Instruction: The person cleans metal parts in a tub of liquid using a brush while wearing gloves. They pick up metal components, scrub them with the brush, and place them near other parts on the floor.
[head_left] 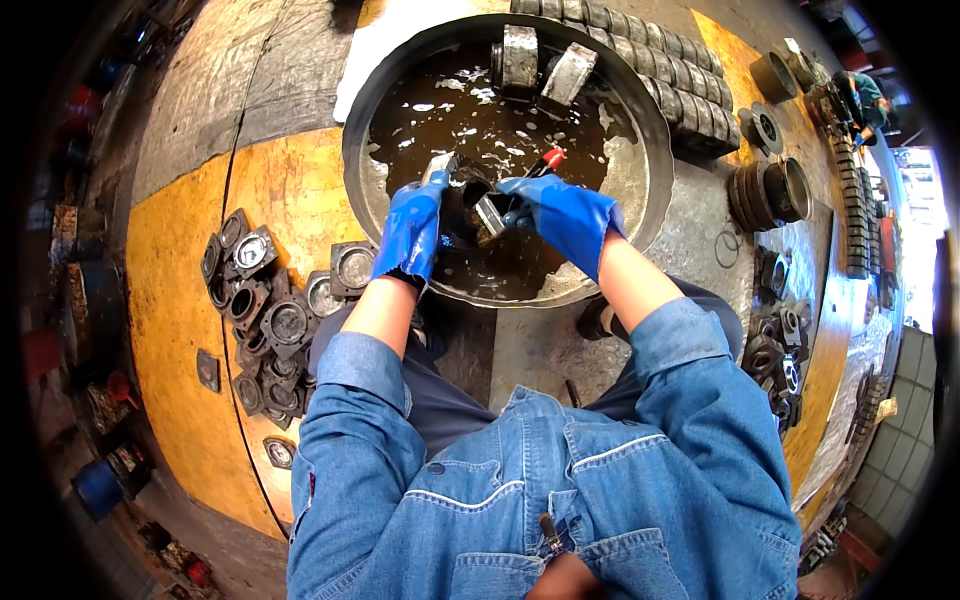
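My left hand point(412, 220), in a blue rubber glove, is closed on a dark metal housing point(468, 190) with a round opening and a pale grey corner, above the liquid. Closed in a matching blue glove, my right hand point(560, 212) grips a paintbrush point(490, 214). Its black, red-tipped handle sticks out beyond the knuckles, and its flat silver band points toward the housing. Below both hands is a wide round metal basin point(655, 195) with brown, foamy liquid. Two blocky metal parts point(519, 62) stand in its far side. Gloved fingertips partly hide the housing.
Left of the basin lies a heap of square-flanged metal rings point(287, 322) on yellow boards point(180, 300). Rows of stacked metal parts point(690, 95) stand at the far right. Cylindrical rings point(785, 190) and more parts point(780, 350) line the right. Another person point(868, 102) is far right.
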